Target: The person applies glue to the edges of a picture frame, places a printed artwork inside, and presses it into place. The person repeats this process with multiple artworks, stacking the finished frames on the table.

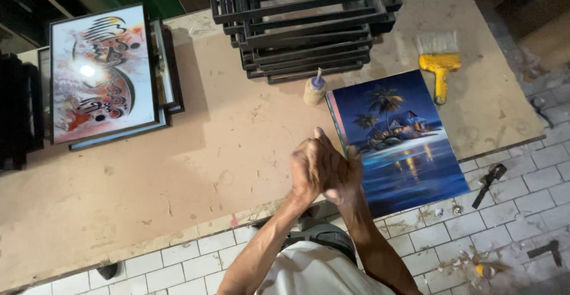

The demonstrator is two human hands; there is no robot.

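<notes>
Hands: your left hand (310, 167) and right hand (343, 173) are pressed together, holding nothing, touching the beach picture's (399, 140) left edge. It overhangs the desk's (178, 176) near edge; a nudge could tip it onto the floor.

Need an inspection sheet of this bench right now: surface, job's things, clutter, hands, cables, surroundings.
Surface: brown board tabletop, scuffed and stained.
Job's things: blue beach-scene print lies flat, overhanging the near edge.
Clutter: glue bottle, yellow-handled brush, stack of black frames, framed pictures at the left.
Hands: left hand and right hand pressed together at the print's left edge; nothing visibly held.
Cables: nothing seen.
Surroundings: white tiled floor with debris and small dark tools.
</notes>
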